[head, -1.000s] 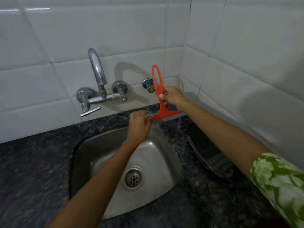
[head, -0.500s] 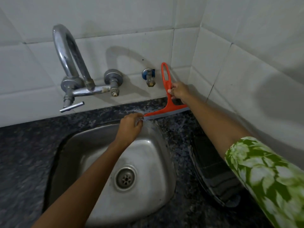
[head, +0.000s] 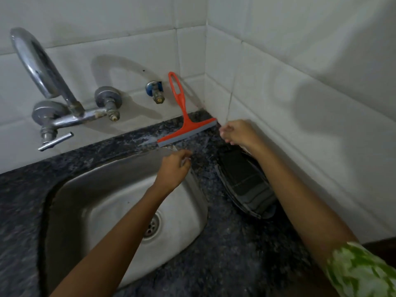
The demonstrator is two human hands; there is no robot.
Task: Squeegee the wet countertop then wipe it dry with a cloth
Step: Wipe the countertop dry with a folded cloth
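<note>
1. tap [head: 46,86] on the tiled wall, up and left of the sink [head: 102,196], spout arching toward the camera, lever handle sticking out low.
2. sink is steel, sunk in the dark speckled countertop [head: 225,249], drain near its middle partly behind the left forearm.
3. left hand [head: 174,169] hovers over the sink's far right corner, fingers loosely curled, nothing in it, not touching the squeegee.
4. small valve [head: 156,91] with a blue part on the wall, behind the sink and right of the tap.
5. orange squeegee [head: 186,125] stands on the counter strip behind the sink, grey blade down on the stone, handle leaning back on the wall tile; nobody holds it. pale wet streak on the counter just left of the blade.
6. right hand [head: 237,132] right of the sink near the wall corner, just beside the blade's right end, fingers blurred, look loosely apart, empty.
7. dark folded cloth [head: 246,183] lies on the counter right of the sink, under the right forearm.
8. green and white patterned sleeve [head: 360,271] on the right arm, far right of the sink.
</note>
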